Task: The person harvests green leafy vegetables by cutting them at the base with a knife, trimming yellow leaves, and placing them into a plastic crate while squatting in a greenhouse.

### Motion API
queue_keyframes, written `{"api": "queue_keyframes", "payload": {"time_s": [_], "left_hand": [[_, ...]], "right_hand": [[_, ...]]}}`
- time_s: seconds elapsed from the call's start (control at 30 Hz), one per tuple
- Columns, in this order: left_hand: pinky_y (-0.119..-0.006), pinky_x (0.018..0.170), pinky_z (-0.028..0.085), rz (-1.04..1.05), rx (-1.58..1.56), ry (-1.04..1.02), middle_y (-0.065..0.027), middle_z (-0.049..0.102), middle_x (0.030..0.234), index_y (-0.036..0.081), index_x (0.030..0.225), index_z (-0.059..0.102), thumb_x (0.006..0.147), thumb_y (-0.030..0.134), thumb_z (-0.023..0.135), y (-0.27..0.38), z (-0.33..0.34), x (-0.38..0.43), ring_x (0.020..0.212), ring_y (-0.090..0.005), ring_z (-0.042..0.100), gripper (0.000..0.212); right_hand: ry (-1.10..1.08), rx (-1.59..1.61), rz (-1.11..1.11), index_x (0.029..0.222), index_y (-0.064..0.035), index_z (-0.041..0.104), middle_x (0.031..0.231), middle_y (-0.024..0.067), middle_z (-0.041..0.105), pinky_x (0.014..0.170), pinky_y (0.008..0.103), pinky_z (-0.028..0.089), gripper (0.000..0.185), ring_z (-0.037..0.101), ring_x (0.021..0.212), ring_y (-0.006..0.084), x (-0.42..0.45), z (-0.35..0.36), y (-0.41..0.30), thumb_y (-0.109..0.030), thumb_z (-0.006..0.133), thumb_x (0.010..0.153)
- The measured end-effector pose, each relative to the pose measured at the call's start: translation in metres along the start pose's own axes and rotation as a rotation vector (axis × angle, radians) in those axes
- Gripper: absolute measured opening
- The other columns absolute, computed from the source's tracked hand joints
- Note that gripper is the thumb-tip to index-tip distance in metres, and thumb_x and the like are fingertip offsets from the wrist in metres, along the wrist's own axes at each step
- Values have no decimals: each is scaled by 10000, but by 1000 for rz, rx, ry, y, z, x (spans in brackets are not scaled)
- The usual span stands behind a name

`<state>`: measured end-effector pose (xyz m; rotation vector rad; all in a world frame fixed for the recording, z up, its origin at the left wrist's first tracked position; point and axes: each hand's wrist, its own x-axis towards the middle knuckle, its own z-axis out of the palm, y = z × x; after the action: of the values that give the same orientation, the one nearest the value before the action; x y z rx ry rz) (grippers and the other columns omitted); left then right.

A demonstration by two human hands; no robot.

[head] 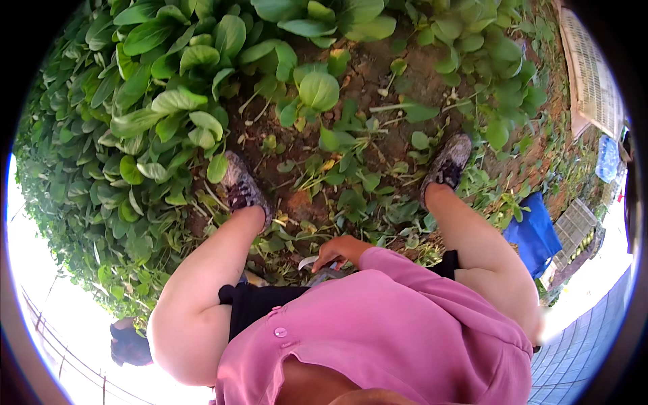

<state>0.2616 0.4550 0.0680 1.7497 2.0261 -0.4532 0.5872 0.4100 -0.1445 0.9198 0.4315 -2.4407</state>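
My right hand (336, 253) is low between my knees, in front of my pink shirt. A short, pale curved blade (307, 261) sticks out to the left of its fingers, so the hand seems closed on a small knife whose handle is hidden. Close below the fingers is a greyish, partly hidden object (326, 276). My left hand is out of view. Beyond my feet, leafy green vegetable plants (318, 91) grow from brown soil (372, 66). Cut leaves and stems (354, 172) lie scattered on the ground between my shoes.
Dense leafy plants (126, 101) fill the left side. At the right are a pale plastic crate (592, 71), a blue bag (534, 235), a grey crate (574, 228) and a light-blue plastic item (606, 158). Another person's dark clothing (129, 347) shows at lower left.
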Motion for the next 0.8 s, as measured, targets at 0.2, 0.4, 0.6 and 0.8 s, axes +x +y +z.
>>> {"api": "queue_keyframes", "payload": {"time_s": [0.2,0.4,0.6,0.8], "left_hand": [[-428,684,483,-9,-19,-10,-144,668,787,68,940,668,817,312,616,19,13,34,783,-322,631,278],[-430,682,482,-57,-53,39,-150,666,792,64,945,666,821,312,611,37,35,60,785,-325,630,282],[-432,680,481,56,-58,83,-156,664,797,61,951,664,825,311,607,70,49,120,786,-328,630,286],[-435,678,481,122,-48,109,-162,662,801,58,957,662,828,311,602,68,52,131,787,-331,630,290]], "right_hand": [[229,-170,-221,734,-102,665,569,-10,475,501,290,344,420,413,511,131,-81,-6,-16,-513,694,809],[167,-302,31,606,-107,477,539,-5,375,494,332,273,469,328,498,138,-163,-64,-58,-464,654,853],[616,-372,-199,773,-12,655,713,127,653,481,411,489,366,622,547,243,-196,-102,-78,-372,722,775],[756,346,-645,776,14,628,632,170,651,396,347,426,323,596,465,230,-179,-86,-28,-299,699,804]]}}
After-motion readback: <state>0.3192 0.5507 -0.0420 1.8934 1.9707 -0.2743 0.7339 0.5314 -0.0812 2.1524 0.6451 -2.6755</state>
